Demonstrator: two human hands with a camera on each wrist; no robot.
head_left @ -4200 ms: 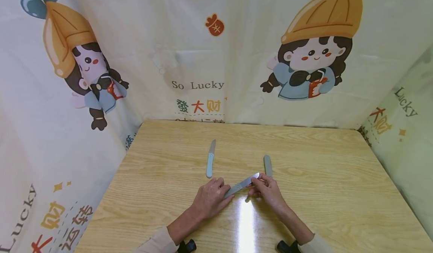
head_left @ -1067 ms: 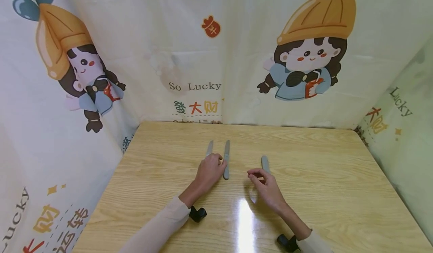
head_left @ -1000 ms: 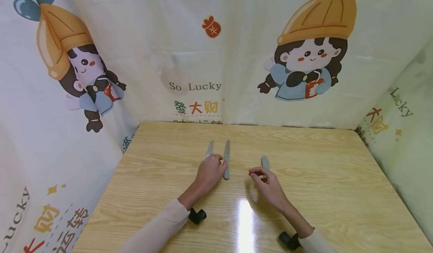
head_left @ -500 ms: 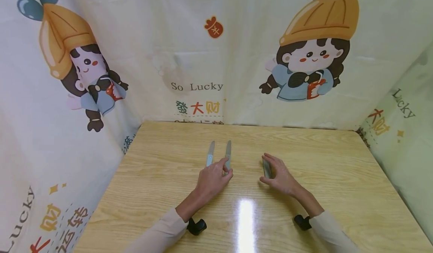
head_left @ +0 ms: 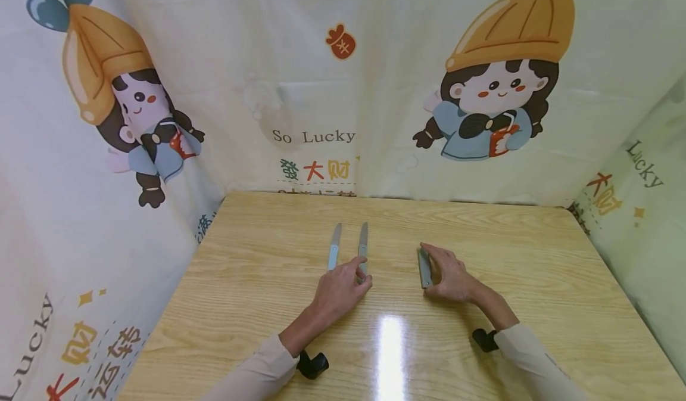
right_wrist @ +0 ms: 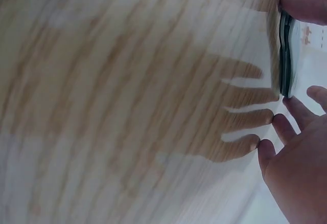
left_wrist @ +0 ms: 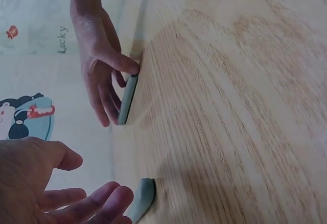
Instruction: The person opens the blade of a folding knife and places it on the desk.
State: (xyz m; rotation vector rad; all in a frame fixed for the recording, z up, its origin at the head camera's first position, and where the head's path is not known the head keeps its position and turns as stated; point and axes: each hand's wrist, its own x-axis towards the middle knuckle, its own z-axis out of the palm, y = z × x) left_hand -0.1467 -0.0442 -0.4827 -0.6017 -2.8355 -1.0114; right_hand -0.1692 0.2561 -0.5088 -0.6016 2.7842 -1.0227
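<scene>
My right hand (head_left: 454, 277) pinches a folded grey pocket knife (head_left: 424, 268) end to end, thumb at the near end and fingertips at the far end. The right wrist view shows this folded knife (right_wrist: 286, 55) on edge at the tabletop, its dark slot facing the camera. Left of it, my left hand (head_left: 339, 294) hovers at the handle of an unfolded grey pocket knife (head_left: 363, 240), covering part of it. In the left wrist view that hand (left_wrist: 36, 180) has its fingers loosely spread, gripping nothing. A light-blue pocket knife (head_left: 334, 253) lies unfolded beside it, its handle end hidden.
The wooden table (head_left: 241, 305) has a bright light reflection (head_left: 390, 353) near its front. A printed curtain (head_left: 386, 91) hangs behind it and along both sides. Black wrist devices (head_left: 312, 365) sit beneath both forearms.
The grey knife went from both hands to the table beside the light-blue one. My left hand has drawn back slightly from it; my right hand has moved right onto the folded knife.
</scene>
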